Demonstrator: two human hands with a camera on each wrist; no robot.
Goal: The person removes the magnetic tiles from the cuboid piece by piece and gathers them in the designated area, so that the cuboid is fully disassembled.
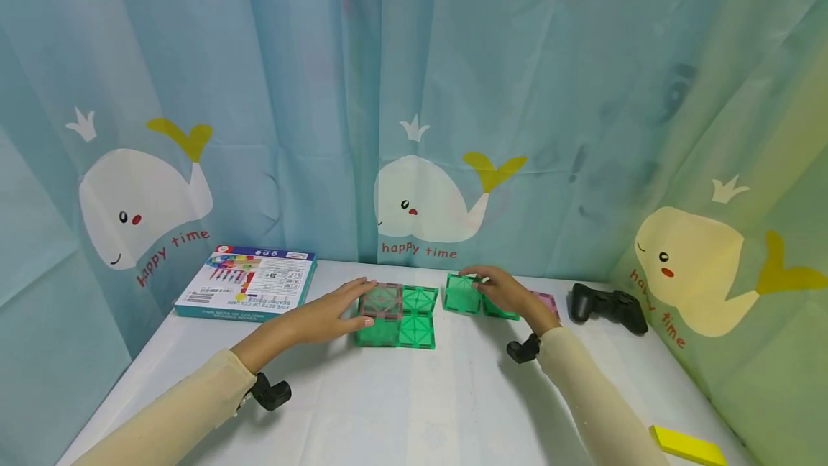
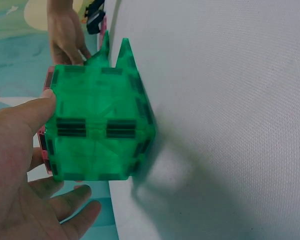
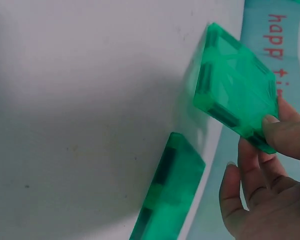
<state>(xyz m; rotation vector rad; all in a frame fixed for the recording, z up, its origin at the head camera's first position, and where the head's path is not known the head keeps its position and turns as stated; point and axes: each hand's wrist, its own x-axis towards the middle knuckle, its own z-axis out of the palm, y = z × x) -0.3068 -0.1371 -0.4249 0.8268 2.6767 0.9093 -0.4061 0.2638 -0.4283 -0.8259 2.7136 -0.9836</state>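
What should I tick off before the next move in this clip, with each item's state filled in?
1. Held green tile pinched by the right grip: ok, at its edge.
2. Left grip on the green-and-pink structure: ok, touching its side.
3. Held green tile apart from the structure: ok, a gap shows between them in the head view.
4. Held green tile fully off the table: cannot tell.
5. Space beside the right grip free of loose pieces: not ok, a second green tile lies close by.
6. Game controller away from both hands: ok, it sits apart at the far right.
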